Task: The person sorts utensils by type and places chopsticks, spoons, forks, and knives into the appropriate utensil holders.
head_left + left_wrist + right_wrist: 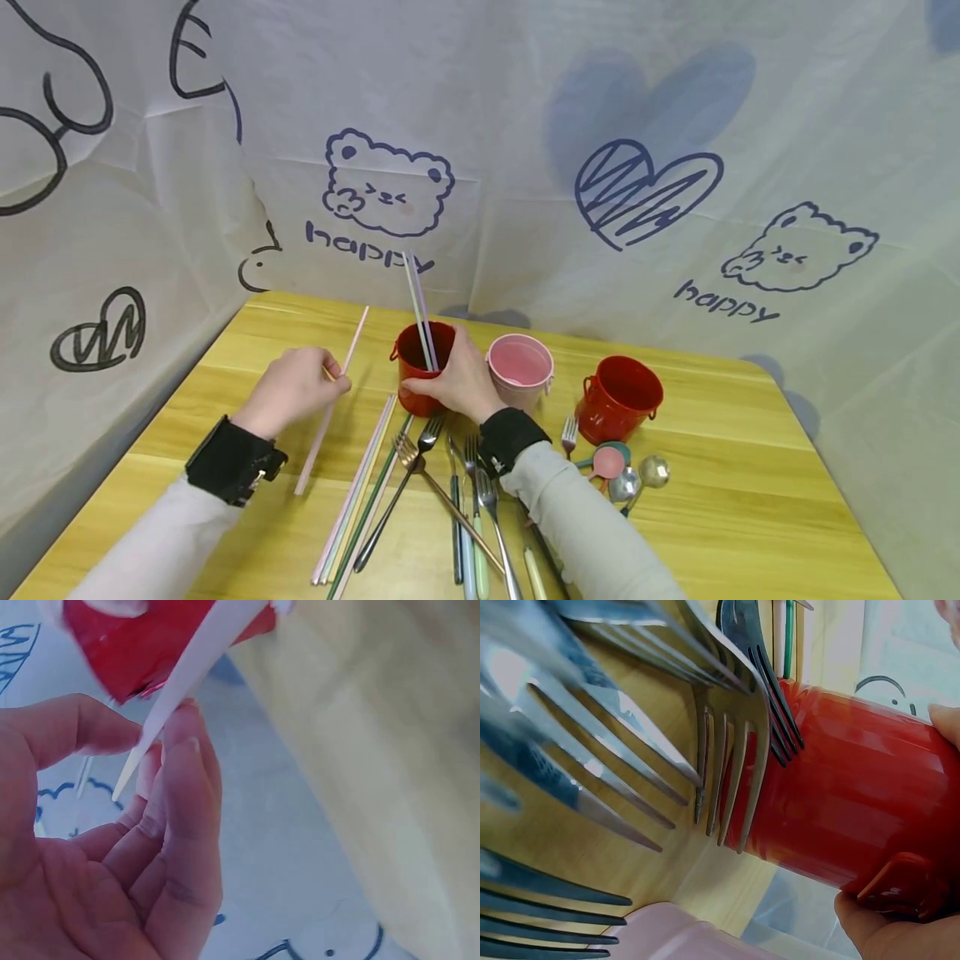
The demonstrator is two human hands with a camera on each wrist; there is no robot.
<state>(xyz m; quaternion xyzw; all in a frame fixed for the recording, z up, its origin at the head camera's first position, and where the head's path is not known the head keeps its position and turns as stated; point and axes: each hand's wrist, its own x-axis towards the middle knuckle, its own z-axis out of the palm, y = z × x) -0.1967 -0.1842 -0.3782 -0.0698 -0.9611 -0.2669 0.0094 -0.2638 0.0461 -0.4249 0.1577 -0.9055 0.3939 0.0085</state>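
My left hand (296, 388) pinches a pale pink straw (318, 443) between thumb and fingers, left of the near red bucket (415, 396). The straw slants, one end toward me and the other toward the back wall. In the left wrist view the same straw (196, 664) crosses the fingertips. My right hand (468, 379) grips that red bucket by its right side, thumb across the front. Two straws (417, 300), one whitish and one lilac, stand tilted in it. The right wrist view has the bucket (855, 780) close up, with thumb and fingers at its rim end.
More straws (367, 479) lie in front of the bucket. Several forks (487, 492) and other cutlery lie near the right forearm. A pink bucket (520, 392) stands beside the right hand; another red bucket (611, 417) is farther right, with several spoons (624, 483) before it. Cloth walls enclose the table.
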